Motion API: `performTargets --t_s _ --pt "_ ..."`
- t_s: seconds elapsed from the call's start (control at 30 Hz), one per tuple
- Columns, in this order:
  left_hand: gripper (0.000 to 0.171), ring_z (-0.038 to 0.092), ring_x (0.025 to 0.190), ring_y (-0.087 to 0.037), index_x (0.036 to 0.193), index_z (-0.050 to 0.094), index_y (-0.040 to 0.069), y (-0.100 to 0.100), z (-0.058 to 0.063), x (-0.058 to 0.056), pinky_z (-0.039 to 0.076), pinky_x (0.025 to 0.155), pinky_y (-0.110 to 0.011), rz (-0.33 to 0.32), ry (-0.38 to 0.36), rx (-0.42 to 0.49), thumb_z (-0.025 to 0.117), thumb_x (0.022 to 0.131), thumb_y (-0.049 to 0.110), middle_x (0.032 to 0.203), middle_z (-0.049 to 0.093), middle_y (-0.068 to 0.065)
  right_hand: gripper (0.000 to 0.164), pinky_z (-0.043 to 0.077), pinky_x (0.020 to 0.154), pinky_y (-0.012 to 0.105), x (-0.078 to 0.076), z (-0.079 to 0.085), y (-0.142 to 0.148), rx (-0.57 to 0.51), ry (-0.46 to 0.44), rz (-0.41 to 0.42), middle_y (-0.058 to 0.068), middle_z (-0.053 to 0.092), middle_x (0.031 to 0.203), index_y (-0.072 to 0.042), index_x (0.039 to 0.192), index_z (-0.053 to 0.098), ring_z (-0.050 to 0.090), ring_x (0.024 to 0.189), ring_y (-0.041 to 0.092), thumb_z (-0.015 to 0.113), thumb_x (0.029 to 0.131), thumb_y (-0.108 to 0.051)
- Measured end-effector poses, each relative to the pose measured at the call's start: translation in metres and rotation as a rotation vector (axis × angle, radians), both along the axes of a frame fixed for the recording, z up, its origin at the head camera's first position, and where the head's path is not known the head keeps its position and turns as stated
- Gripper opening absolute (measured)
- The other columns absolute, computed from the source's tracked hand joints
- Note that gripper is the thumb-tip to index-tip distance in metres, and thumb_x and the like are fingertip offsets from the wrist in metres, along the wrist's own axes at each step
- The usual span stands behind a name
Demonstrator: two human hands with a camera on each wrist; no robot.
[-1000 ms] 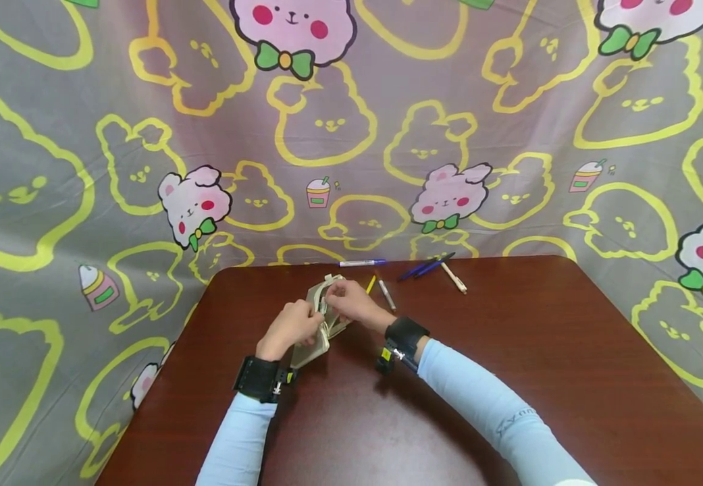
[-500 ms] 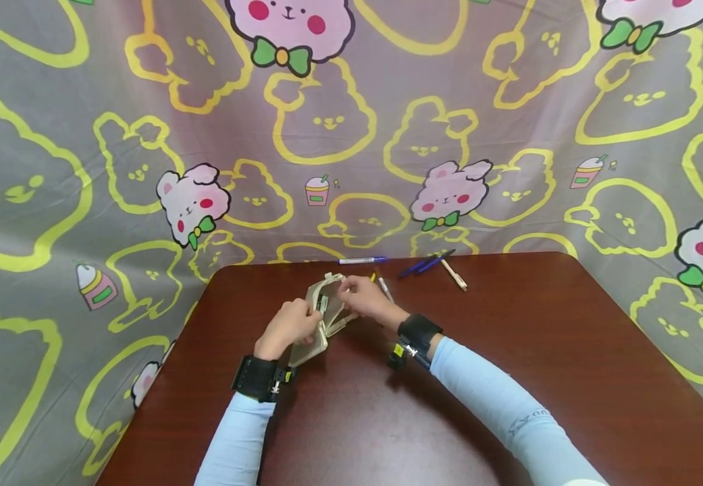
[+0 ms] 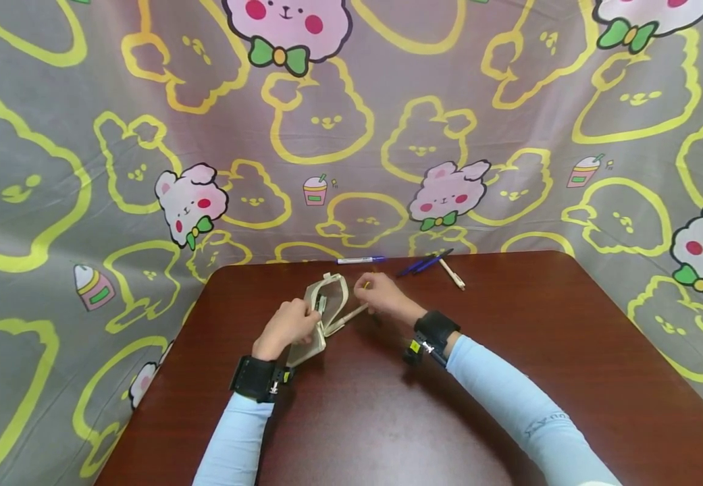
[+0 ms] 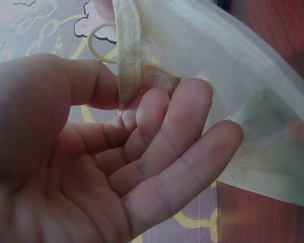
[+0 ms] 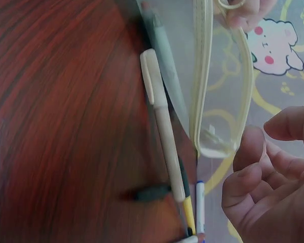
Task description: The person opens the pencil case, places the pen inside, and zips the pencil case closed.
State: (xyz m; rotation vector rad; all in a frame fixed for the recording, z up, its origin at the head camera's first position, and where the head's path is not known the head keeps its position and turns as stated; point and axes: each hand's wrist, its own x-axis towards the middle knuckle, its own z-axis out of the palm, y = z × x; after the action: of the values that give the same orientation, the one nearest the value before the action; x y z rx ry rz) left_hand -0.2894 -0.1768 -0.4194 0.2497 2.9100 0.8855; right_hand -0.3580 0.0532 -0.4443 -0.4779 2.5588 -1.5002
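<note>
My left hand [image 3: 290, 325] pinches the zipped edge of a cream, see-through pencil case [image 3: 334, 297], thumb on one side and fingers on the other in the left wrist view. The zip is undone, and the mouth gapes. Through the mesh shows a pale green pen [image 5: 164, 48] inside. My right hand [image 3: 381, 293] hovers just right of the mouth, fingers loosely bent. Thumb and fingertips stand apart with nothing between them in the right wrist view. Beside the case lies a beige capped pen [image 5: 164, 126].
Along the table's [image 3: 509, 351] far edge lie a white marker with a blue cap [image 3: 360, 260], dark blue pens [image 3: 427, 263] and a white pen [image 3: 452, 275]. A yellow pencil-like stick [image 5: 188, 215] lies past the beige pen. A patterned cloth [image 3: 351, 135] hangs behind.
My right hand has drawn away from the pencil case's mouth toward the right, uncovering the opening and the beige pen. My left hand keeps its grip in nearly the same place.
</note>
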Motion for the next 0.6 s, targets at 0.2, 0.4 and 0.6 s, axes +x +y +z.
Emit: performTargets --t_s 0.2,0.4,0.6 --pt "0.026 0.068 0.055 -0.015 0.065 0.050 0.013 0.000 0.001 0.001 0.049 0.056 -0.024 -0.003 0.005 0.002 0.051 0.091 0.019 0.062 0.065 -0.004 0.017 0.045 0.042 0.031 -0.003 0.002 0.019 0.021 0.009 -0.012 0.025 0.066 0.078 -0.003 0.102 0.063 0.054 0.046 0.014 0.057 0.091 -0.016" --pt "0.026 0.066 0.054 -0.014 0.066 0.051 0.012 0.001 0.000 0.003 0.048 0.055 -0.025 -0.004 0.008 0.004 0.051 0.091 0.019 0.061 0.062 -0.002 0.017 0.053 0.059 0.055 -0.009 0.006 0.043 0.039 0.032 -0.005 0.025 0.063 0.074 -0.004 0.101 0.063 0.062 0.060 0.042 0.054 0.095 -0.018" --pt "0.026 0.065 0.052 -0.013 0.066 0.051 0.012 0.000 -0.003 0.002 0.046 0.056 -0.025 -0.010 0.014 0.003 0.051 0.091 0.019 0.060 0.063 -0.003 0.018 0.055 0.055 0.036 -0.017 0.012 0.070 0.191 0.127 -0.059 0.015 0.066 0.084 -0.003 0.102 0.062 0.064 0.058 0.023 0.058 0.093 -0.018"
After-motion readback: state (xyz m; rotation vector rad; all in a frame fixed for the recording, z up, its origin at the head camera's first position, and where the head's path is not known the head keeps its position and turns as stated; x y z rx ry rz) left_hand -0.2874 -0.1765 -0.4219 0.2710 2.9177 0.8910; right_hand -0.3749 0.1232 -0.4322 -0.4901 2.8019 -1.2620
